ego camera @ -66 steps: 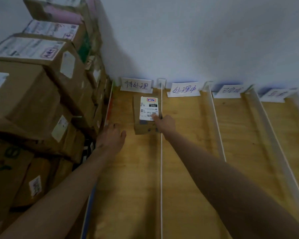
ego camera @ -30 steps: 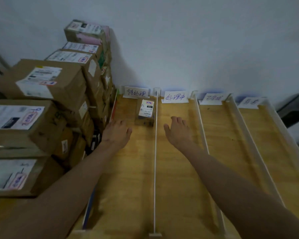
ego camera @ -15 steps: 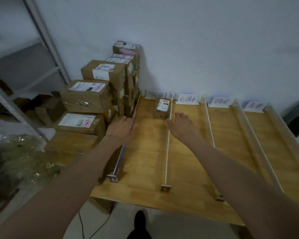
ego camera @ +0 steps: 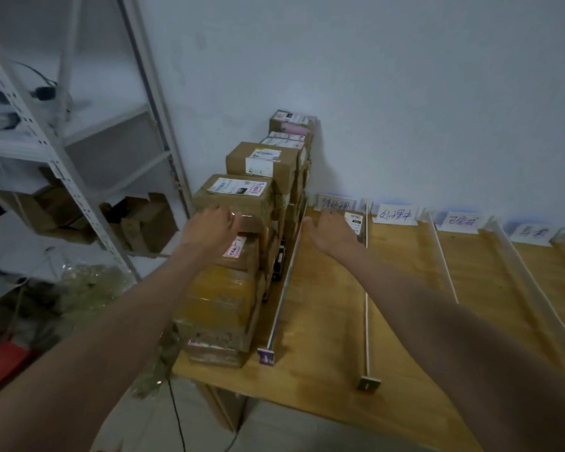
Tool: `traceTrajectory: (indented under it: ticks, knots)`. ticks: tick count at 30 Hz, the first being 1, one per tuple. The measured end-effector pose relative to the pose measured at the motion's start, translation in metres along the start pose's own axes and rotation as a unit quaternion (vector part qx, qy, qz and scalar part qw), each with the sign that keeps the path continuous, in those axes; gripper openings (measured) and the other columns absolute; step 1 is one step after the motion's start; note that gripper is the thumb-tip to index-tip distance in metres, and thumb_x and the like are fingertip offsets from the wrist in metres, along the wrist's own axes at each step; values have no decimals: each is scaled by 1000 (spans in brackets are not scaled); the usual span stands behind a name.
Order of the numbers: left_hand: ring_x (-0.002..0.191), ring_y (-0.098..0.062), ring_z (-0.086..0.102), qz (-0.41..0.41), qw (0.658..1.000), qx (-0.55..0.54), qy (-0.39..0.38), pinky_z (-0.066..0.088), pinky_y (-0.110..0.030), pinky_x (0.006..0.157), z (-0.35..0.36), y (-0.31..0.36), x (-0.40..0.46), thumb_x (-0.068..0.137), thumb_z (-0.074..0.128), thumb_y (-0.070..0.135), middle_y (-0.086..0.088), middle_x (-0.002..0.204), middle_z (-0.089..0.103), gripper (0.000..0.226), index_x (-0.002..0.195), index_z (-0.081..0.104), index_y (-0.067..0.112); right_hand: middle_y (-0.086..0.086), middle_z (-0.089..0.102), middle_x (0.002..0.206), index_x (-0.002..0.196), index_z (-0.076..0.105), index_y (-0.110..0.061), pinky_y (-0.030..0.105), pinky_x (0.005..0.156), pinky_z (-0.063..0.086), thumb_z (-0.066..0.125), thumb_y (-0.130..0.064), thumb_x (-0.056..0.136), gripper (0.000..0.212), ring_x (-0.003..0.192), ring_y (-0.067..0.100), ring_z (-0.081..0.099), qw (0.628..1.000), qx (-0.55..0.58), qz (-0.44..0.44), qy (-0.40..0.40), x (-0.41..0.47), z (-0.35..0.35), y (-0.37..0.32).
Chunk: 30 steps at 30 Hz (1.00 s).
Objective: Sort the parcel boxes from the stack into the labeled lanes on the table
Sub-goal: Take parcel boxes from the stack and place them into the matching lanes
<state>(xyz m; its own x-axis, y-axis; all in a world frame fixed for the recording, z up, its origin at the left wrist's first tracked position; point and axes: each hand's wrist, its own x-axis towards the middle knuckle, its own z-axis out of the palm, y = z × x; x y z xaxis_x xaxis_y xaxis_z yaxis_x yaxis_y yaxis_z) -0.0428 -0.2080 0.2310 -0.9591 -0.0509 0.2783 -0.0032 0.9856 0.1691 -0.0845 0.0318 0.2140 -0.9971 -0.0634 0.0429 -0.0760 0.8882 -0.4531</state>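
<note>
Left hand [ego camera: 209, 230] now across onto stack box [ego camera: 234, 202], fingers loosely spread.

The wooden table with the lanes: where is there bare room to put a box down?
The three right lanes of the wooden table lie bare between their white rails. The leftmost lane holds one small labelled cardboard box at its far end. Crowded: the stack of brown parcel boxes at the left edge.

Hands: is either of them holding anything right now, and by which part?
The left hand touches the near front edge of the top box on the stack; a firm grip cannot be told. The right hand is open above the first lane, holding nothing.
</note>
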Motion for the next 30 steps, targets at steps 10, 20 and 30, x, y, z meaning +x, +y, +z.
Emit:
traceTrajectory:
  ticks: [10, 20, 30]
  knots:
    - [115, -38, 53, -86, 995, -47, -36, 47, -48, 89, -3, -94, 96, 101, 29, 51, -19, 133, 48, 60, 131, 46, 2, 13, 63, 103, 101, 59, -6, 36, 86, 47, 30, -47, 103, 50, 99, 28, 61, 979, 168, 106, -43, 61, 29, -95]
    - [103, -33, 59, -138, 953, -211, -167, 49, -37, 85, 32, -95, 128, 94, 38, 67, -17, 124, 61, 75, 128, 57, 3, 11, 58, 133, 137, 49, -6, 47, 104, 46, 38, -47, 101, 56, 117, 28, 56, 931, 302, 185, -91, 80, 57, -122]
    - [120, -30, 52, -139, 914, -348, -152, 42, -36, 85, 8, -94, 107, 97, 50, 52, -12, 137, 53, 60, 139, 44, 10, 6, 51, 144, 148, 32, -18, 45, 96, 54, 56, -42, 96, 62, 120, 30, 58, 901, 393, 168, -71, 49, 36, -126]
